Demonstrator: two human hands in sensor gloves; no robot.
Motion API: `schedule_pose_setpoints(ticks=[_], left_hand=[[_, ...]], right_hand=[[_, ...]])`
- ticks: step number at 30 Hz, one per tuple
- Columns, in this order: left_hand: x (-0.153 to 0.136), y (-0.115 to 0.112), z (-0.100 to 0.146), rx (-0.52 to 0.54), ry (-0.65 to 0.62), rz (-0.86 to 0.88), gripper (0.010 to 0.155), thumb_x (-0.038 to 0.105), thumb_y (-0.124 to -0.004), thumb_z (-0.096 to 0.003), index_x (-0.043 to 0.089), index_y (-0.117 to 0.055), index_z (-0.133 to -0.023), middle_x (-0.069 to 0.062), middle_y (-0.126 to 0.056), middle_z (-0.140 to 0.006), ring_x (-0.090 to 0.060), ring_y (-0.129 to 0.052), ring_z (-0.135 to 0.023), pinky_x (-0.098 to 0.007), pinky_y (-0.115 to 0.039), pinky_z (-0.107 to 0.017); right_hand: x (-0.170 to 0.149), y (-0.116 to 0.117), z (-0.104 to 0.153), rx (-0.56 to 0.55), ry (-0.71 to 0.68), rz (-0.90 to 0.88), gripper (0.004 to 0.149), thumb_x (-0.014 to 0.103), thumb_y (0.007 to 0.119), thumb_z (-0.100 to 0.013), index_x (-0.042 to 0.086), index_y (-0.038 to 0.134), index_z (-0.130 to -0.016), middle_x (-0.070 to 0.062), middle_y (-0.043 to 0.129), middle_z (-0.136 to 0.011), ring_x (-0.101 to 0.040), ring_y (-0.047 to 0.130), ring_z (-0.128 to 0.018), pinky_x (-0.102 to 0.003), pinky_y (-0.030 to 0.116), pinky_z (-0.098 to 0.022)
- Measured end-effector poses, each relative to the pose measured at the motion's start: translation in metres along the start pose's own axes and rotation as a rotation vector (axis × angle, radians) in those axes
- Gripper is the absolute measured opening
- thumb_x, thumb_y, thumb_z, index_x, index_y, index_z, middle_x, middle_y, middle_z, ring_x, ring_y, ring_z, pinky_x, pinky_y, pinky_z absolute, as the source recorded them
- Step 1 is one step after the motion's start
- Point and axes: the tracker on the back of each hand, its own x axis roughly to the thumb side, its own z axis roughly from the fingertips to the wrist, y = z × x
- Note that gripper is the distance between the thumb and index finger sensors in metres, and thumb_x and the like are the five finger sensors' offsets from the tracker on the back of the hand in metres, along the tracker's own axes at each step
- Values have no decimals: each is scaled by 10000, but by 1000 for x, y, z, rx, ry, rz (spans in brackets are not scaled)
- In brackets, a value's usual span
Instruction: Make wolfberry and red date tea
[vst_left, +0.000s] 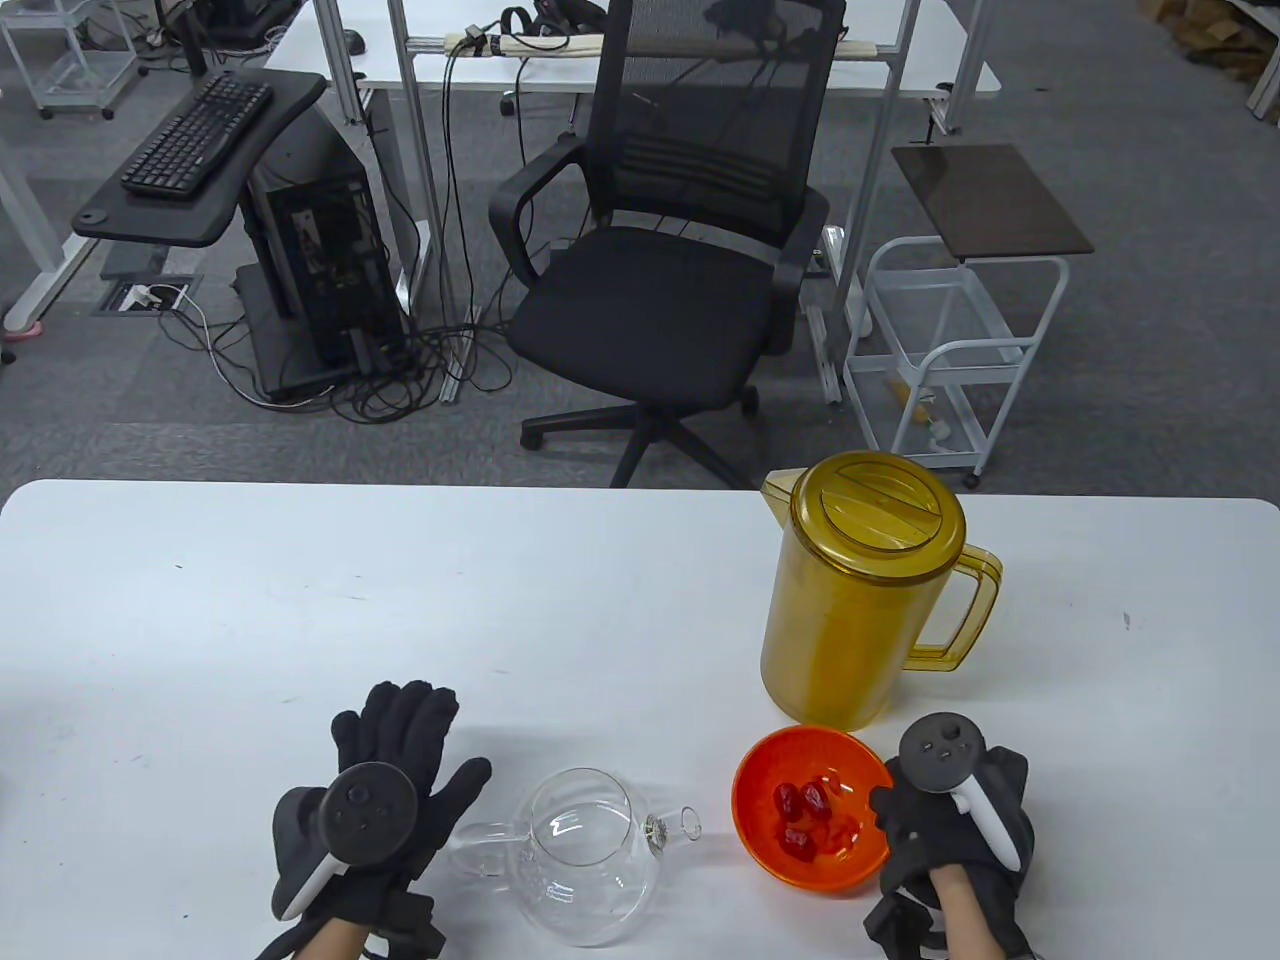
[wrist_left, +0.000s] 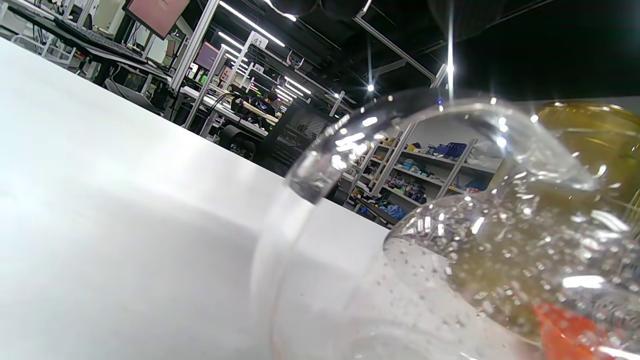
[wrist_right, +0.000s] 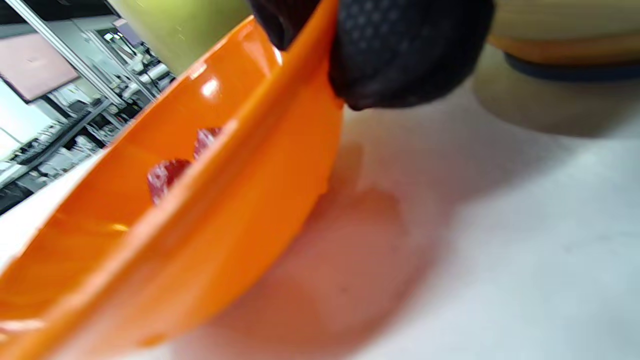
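A clear glass teapot stands near the table's front edge, spout to the right, handle to the left; it fills the left wrist view. An orange bowl with red dates and wolfberries sits right of it. My right hand grips the bowl's right rim; in the right wrist view its fingertips pinch the rim of the bowl, which is tilted. My left hand lies flat and open on the table, just left of the teapot's handle.
A tall amber plastic pitcher with lid and handle stands behind the bowl. The white table stretches bare to the left and back. An office chair and a white cart stand beyond the far edge.
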Motion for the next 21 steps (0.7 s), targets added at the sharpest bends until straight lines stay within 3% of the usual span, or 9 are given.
schedule_pose_setpoints(ticks=[13,21], left_hand=[[0,-1,-1,-11,2,-48,758,572,-647,-555,207,-397,-1170,-100,-389,-1256,-441,-246,-1172,-536,-92,-807],[1,0,-1,-7,5,-59,760,573,-646,-555,209,-391,-1172,-99,-380,-1259,-444,-236,-1172,-537,-86,-806]], right_hand=[[69,-43,42,-346,-283,-192,470,178,766,-499,-99,699,-873,-220,927,-528,-166,1006,-175,-253,851,-112],[123,-33,65,-361,-457,-254,476,177,769,-505,-114,679,-871,-234,917,-542,-169,1032,-183,-241,875,-120]])
